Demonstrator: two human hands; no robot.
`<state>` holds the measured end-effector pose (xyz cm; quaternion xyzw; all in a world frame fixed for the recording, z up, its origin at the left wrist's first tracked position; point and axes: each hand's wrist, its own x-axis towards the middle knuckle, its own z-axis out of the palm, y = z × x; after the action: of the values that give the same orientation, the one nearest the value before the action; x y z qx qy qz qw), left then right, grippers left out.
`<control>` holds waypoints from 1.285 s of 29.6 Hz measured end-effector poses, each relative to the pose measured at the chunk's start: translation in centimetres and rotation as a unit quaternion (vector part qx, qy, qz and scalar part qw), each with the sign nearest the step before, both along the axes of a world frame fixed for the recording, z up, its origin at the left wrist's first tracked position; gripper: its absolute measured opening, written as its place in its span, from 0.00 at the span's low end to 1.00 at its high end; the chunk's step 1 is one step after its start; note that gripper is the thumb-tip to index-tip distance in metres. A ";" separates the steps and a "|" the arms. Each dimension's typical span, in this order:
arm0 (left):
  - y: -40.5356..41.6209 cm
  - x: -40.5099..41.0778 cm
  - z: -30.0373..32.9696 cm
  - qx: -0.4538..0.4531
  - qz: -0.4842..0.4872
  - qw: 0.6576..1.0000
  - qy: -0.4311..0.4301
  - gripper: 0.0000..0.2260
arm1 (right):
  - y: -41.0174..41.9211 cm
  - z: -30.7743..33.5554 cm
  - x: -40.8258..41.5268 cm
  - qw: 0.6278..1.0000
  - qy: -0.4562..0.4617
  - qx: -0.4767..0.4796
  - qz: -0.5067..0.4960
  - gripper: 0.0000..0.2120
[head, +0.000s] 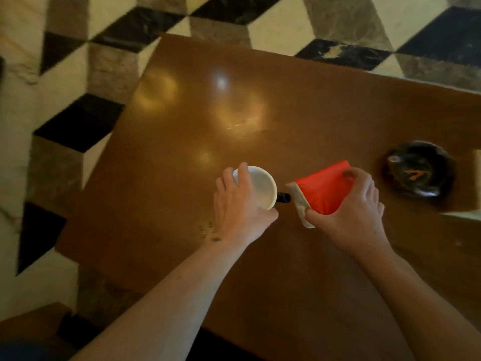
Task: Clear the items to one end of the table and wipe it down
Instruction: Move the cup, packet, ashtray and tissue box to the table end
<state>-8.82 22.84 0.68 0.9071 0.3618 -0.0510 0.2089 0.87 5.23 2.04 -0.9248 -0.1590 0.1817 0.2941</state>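
I'm in the clearing step: my left hand [240,201] grips the white mug [256,187] from above near the middle of the surface [299,105]; my right hand [356,204] pinches the folded red cloth [321,191] just beside it. Next, I judge, the mug goes toward the dark ashtray [417,169] at the right end.

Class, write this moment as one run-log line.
left hand: grips white mug | right hand: holds red cloth | black ashtray: at right | wooden table: unwiped
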 end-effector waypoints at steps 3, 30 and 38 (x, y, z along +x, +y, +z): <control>8.6 -5.0 0.3 0.015 0.079 0.997 -0.004 0.49 | 10.4 0.0 -2.0 0.997 0.001 0.016 0.075 0.54; 36.4 -13.3 -5.8 0.012 0.250 0.968 -0.023 0.49 | 52.1 -7.9 -3.9 0.915 -0.052 -0.042 0.398 0.54; 34.8 -13.9 -1.6 0.047 0.254 0.966 -0.026 0.56 | 47.1 -5.3 -4.8 0.959 -0.003 0.072 0.274 0.54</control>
<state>-22.72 57.64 -0.89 0.7954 0.5767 0.0450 0.1812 -3.91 52.36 -3.30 -0.8226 -0.4199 0.2409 0.2982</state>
